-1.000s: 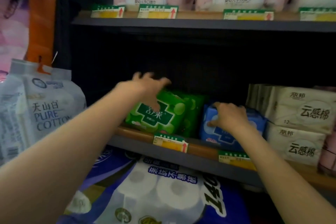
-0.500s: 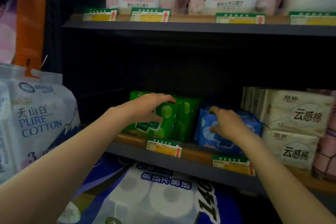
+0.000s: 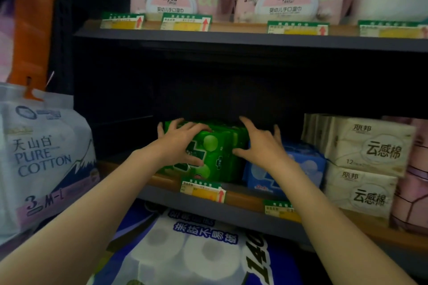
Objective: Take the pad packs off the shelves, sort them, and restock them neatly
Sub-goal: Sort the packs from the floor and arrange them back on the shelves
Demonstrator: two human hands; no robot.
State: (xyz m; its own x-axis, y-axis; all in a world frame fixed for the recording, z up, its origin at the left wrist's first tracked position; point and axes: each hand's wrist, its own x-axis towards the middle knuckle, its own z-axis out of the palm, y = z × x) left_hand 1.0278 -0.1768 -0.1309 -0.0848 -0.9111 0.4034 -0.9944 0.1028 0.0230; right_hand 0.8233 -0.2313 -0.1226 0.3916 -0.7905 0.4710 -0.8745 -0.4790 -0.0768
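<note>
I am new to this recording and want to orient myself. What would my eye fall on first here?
First, the two hands on the middle shelf: the left hand and right hand grip the bright green pad packs from both sides. Blue pad packs lie just right of them, beside cream tissue packs. Pink wipe packs fill the shelf above.

Pad packs (image 3: 217,157) left of tissue packs (image 3: 368,146)

Green pad packs (image 3: 215,155) w/ pale circles; blue pack (image 3: 301,169) at 3 o'clock; cream tissue packs (image 3: 370,146) beyond.
</note>
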